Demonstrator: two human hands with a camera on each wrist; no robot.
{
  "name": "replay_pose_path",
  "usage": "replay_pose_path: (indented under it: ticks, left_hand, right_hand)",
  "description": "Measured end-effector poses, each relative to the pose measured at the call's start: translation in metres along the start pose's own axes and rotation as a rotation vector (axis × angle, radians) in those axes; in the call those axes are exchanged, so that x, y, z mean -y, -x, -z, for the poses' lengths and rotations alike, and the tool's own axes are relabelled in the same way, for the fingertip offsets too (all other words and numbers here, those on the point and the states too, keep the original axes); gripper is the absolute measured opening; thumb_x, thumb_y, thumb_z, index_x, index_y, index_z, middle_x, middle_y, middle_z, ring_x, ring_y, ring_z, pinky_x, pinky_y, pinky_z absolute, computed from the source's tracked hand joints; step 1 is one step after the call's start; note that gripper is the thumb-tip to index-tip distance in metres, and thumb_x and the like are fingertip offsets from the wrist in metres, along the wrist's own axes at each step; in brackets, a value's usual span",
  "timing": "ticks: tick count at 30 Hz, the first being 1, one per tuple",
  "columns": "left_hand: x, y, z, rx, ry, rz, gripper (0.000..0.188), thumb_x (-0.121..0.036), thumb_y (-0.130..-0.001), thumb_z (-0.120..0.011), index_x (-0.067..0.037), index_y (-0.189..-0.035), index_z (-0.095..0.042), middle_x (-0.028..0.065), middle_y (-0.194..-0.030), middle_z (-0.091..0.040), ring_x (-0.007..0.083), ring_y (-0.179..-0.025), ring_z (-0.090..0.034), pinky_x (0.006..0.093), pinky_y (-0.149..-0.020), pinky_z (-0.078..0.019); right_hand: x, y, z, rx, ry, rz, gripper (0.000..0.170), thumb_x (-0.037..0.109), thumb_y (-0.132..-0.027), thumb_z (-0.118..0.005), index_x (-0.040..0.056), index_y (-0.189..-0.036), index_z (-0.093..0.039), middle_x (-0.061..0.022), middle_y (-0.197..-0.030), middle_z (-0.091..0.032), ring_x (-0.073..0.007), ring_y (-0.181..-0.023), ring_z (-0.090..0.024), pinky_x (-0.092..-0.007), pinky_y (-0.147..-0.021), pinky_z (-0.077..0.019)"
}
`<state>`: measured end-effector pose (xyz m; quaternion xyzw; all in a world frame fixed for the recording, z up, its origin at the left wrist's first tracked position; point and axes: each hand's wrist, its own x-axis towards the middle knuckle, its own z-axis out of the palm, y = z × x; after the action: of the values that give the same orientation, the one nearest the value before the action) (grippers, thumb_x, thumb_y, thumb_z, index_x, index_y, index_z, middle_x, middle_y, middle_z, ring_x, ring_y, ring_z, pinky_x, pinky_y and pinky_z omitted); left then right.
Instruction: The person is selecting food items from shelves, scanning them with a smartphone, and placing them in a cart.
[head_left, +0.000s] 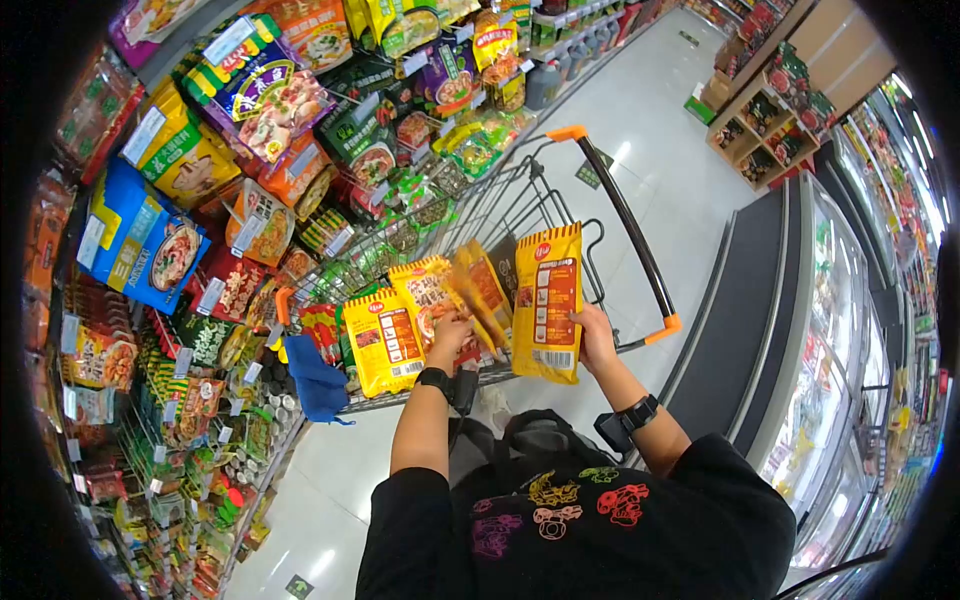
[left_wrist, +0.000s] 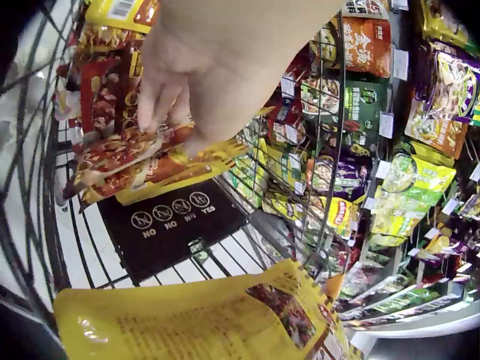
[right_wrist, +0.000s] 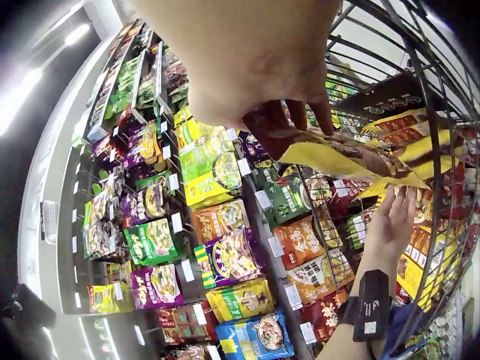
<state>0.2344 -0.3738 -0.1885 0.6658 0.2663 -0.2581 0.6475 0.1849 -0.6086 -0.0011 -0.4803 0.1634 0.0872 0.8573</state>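
Observation:
My right hand [head_left: 597, 340] holds a yellow food packet [head_left: 548, 305] upright by its right edge, its printed back with a barcode facing up. The right wrist view shows the fingers curled round that packet [right_wrist: 352, 161]. Inside the cart, my left hand [head_left: 452, 338] pinches another yellow and red packet [head_left: 484, 295], which is tilted and blurred. In the left wrist view, thumb and fingers lie at the edge of this packet [left_wrist: 127, 161]. Two more yellow packets, one with a barcode [head_left: 384, 342] and one picturing food [head_left: 420, 285], lie left of the hand.
The wire cart [head_left: 480, 215] has a black handle with orange ends [head_left: 625, 235]. A blue cloth-like item [head_left: 316, 378] hangs at its left corner. Shelves of hanging food packets [head_left: 265, 100] stand close on the left; a freezer [head_left: 815, 370] runs along the right.

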Motion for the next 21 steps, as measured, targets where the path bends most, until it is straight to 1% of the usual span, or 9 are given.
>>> replay_pose_path:
  ticks: [1,4,7,8,11,12,15,17,21]
  left_hand:
    - [-0.006,0.007,-0.002,0.019,-0.077,0.033,0.030,-0.016,-0.082,-0.056,-0.003,-0.108,-0.049,0.0035,-0.090,-0.059,0.0149,-0.076,-0.059,0.0233,-0.054,-0.0486]
    - [-0.016,0.022,0.000,0.355,-0.227,0.033,0.038,-0.021,-0.084,-0.054,-0.003,-0.116,-0.046,0.0045,-0.095,-0.058,0.0131,-0.080,-0.057,0.0242,-0.062,-0.0478]
    - [-0.037,0.075,0.001,0.394,-0.057,0.014,0.044,-0.027,-0.085,-0.052,-0.003,-0.122,-0.043,0.0059,-0.098,-0.057,0.0132,-0.084,-0.055,0.0251,-0.068,-0.0458]
    - [-0.044,0.090,0.005,0.361,-0.097,-0.017,0.044,-0.023,-0.083,-0.054,0.000,-0.118,-0.042,0.0113,-0.100,-0.057,0.0170,-0.091,-0.057,0.0244,-0.057,-0.0458]
    - [-0.055,0.126,0.033,0.350,-0.098,-0.197,0.048,-0.024,-0.084,-0.053,0.000,-0.123,-0.037,0.0130,-0.106,-0.055,0.0189,-0.101,-0.052,0.0247,-0.070,-0.0459]
    - [-0.046,0.124,0.046,0.305,-0.210,-0.362,0.051,-0.023,-0.086,-0.051,0.000,-0.127,-0.032,0.0133,-0.116,-0.051,0.0193,-0.107,-0.049,0.0271,-0.086,-0.0407]
    - [-0.063,0.175,0.082,0.234,0.146,-0.417,0.049,-0.018,-0.086,-0.051,-0.001,-0.128,-0.032,0.0107,-0.122,-0.047,0.0189,-0.110,-0.046,0.0294,-0.093,-0.0358]
    - [-0.057,0.198,0.115,0.403,0.635,-0.384,0.047,-0.008,-0.082,-0.056,-0.002,-0.125,-0.037,0.0063,-0.120,-0.049,0.0180,-0.108,-0.049,0.0312,-0.091,-0.0386]
    - [-0.047,0.261,0.180,0.189,0.800,-0.675,0.046,-0.013,-0.078,-0.062,-0.002,-0.118,-0.043,0.0082,-0.115,-0.053,0.0213,-0.103,-0.053,0.0358,-0.089,-0.0433]
  right_hand:
    - [0.000,0.000,0.002,-0.013,0.010,0.003,0.026,0.004,-0.075,-0.043,-0.0064,-0.096,-0.054,-0.0132,-0.092,-0.059,-0.0187,-0.081,-0.057,-0.0285,-0.075,-0.0450]
    - [-0.002,-0.003,0.007,-0.039,0.034,0.019,0.026,0.004,-0.075,-0.044,-0.0068,-0.096,-0.054,-0.0132,-0.092,-0.059,-0.0191,-0.080,-0.057,-0.0286,-0.075,-0.0452]
    - [0.001,-0.007,-0.003,0.009,0.015,0.014,0.026,0.004,-0.074,-0.044,-0.0071,-0.095,-0.055,-0.0131,-0.091,-0.059,-0.0191,-0.078,-0.058,-0.0290,-0.072,-0.0463]
    - [0.004,-0.008,-0.011,0.047,0.015,-0.020,0.027,0.003,-0.073,-0.044,-0.0076,-0.095,-0.054,-0.0139,-0.091,-0.059,-0.0202,-0.078,-0.058,-0.0298,-0.072,-0.0472]
    - [0.012,-0.007,-0.044,0.178,0.023,-0.103,0.028,0.002,-0.072,-0.044,-0.0087,-0.096,-0.053,-0.0160,-0.091,-0.059,-0.0226,-0.078,-0.060,-0.0312,-0.071,-0.0494]
    - [0.011,-0.006,-0.059,0.227,0.035,-0.122,0.028,0.002,-0.071,-0.045,-0.0088,-0.096,-0.053,-0.0163,-0.090,-0.059,-0.0228,-0.077,-0.061,-0.0309,-0.071,-0.0498]
    - [0.009,0.008,-0.113,0.430,0.052,-0.243,0.023,0.003,-0.073,-0.048,-0.0051,-0.093,-0.057,-0.0114,-0.086,-0.061,-0.0157,-0.073,-0.059,-0.0272,-0.068,-0.0481]
    - [0.001,0.023,-0.157,0.514,0.091,-0.263,0.022,0.003,-0.075,-0.048,-0.0038,-0.093,-0.057,-0.0105,-0.086,-0.061,-0.0146,-0.074,-0.060,-0.0262,-0.068,-0.0481]
    - [-0.015,0.061,-0.247,0.767,0.133,-0.350,0.035,0.007,-0.074,-0.049,-0.0035,-0.108,-0.051,-0.0148,-0.098,-0.060,-0.0205,-0.085,-0.061,-0.0303,-0.076,-0.0490]
